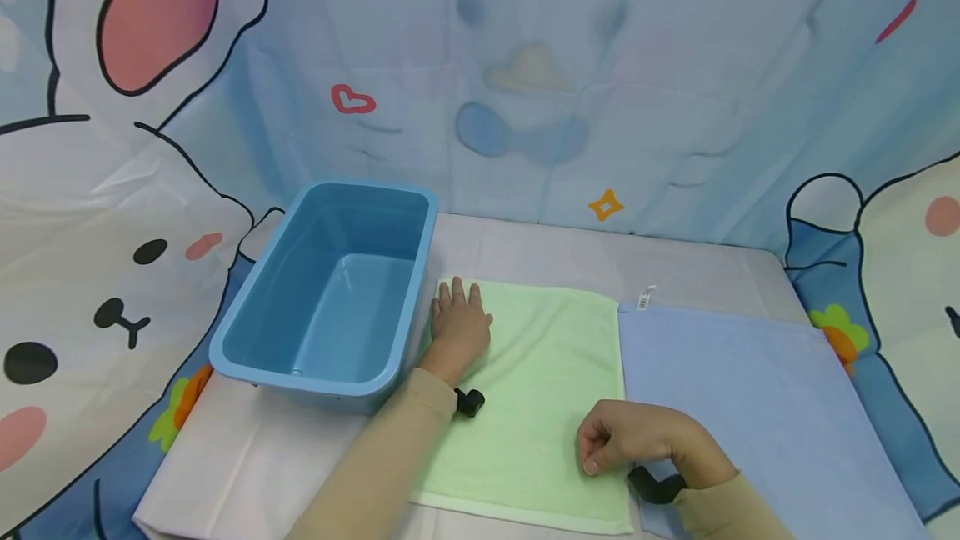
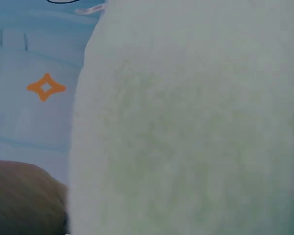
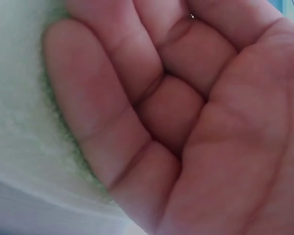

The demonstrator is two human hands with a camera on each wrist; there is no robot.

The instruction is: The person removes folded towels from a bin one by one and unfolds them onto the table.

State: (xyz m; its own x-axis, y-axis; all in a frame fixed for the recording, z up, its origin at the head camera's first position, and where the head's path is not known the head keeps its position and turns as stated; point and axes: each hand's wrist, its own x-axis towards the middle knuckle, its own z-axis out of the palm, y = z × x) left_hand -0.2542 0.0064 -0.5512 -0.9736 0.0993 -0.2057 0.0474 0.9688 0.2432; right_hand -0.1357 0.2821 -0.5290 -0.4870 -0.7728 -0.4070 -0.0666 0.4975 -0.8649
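Note:
A light green towel (image 1: 547, 373) lies spread on the table. My left hand (image 1: 459, 327) lies flat on its far left corner, fingers spread and pointing away. Close to the towel's right edge, my right hand (image 1: 626, 436) rests with its fingers loosely bent. In the right wrist view nothing shows inside the bent fingers (image 3: 88, 83), and their sides are against the green cloth (image 3: 19, 98). Green cloth (image 2: 186, 137) fills most of the left wrist view, with part of a hand (image 2: 27, 196) at the lower left corner.
A blue plastic basin (image 1: 408, 307) stands left of the green towel, beside the left forearm. On the right a light blue towel (image 1: 735, 390) lies flat, a white tag (image 1: 645, 298) at its far left corner. A printed curtain (image 1: 540, 90) hangs behind the table (image 1: 225, 440).

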